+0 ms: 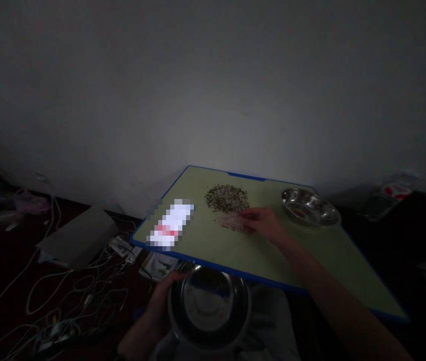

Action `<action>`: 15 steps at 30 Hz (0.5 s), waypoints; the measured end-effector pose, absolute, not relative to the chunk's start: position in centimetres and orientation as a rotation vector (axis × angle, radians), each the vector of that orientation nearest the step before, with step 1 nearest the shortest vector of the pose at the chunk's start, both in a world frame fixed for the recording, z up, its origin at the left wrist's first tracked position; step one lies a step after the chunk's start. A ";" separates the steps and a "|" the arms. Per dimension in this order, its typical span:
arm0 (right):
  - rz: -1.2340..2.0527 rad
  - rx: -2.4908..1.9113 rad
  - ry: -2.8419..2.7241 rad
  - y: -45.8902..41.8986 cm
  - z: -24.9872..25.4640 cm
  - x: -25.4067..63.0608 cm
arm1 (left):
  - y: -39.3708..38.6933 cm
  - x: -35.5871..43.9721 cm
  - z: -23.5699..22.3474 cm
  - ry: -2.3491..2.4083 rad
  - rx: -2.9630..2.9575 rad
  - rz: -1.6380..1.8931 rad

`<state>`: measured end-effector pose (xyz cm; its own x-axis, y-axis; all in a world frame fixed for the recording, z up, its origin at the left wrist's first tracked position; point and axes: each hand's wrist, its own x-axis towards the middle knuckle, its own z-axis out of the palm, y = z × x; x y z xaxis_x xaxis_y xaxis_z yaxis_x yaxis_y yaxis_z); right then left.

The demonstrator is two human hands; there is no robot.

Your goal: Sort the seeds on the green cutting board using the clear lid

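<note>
Round, shiny stainless-steel bowl (pixel 208 301): positioned nearest the viewer, at the near edge of the pale-green tabletop (pixel 205 243) with blue edging. Left hand (pixel 158 301): grip clamped on the bowl's left rim. To the left, tangled white cables (pixel 73 286) lie on the dark floor; a pale-grey box (pixel 79 235) lies beyond them.

On the tabletop, left side: a bright white rectangular item (pixel 171 224) with a red band, details masked. Centre: a crumpled piece of clear plastic with red markings (pixel 230 220). Right hand (pixel 265 224): fingers touch the plastic and partly cover it; whether the grip is clamped cannot be told. The right forearm obstructs part of the tabletop. Just beyond the plastic: a spread pile of small dark grains (pixel 226 197). Right: a second, shallow shiny metal bowl (pixel 310 206). Rear: a plain grey wall (pixel 213 90).
</note>
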<state>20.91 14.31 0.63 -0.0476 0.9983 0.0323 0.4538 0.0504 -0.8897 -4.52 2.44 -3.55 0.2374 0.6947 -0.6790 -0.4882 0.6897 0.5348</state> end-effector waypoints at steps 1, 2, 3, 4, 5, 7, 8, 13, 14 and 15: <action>0.958 -1.491 -1.598 14.3 0.6 20.9 | 2.4 -4.5 -3.5 1.056 0.226 0.828; 0.971 -1.486 -1.596 14.2 0.6 20.8 | 2.4 -4.4 -3.5 1.060 0.224 0.835; 0.981 -1.476 -1.594 14.2 0.5 20.7 | 2.3 -4.4 -3.5 1.062 0.224 0.840; 0.991 -1.464 -1.593 14.1 0.5 20.7 | 2.4 -4.4 -3.6 1.064 0.222 0.846; 0.998 -1.451 -1.593 14.0 0.5 20.6 | 2.4 -4.4 -3.6 1.062 0.218 0.849; 1.002 -1.432 -1.597 13.9 0.6 20.5 | 2.4 -4.5 -3.8 1.046 0.203 0.848; 1.007 -1.426 -1.600 13.9 0.6 20.4 | 2.5 -4.5 -3.9 1.038 0.195 0.843; 1.057 -1.428 -1.555 13.5 0.7 20.2 | 2.4 -4.6 -3.9 1.012 0.194 0.813; 1.067 -1.425 -1.547 13.5 0.7 20.2 | 2.4 -4.6 -3.8 1.014 0.201 0.820; 1.075 -1.421 -1.542 13.4 0.7 20.1 | 2.4 -4.6 -3.8 1.020 0.207 0.818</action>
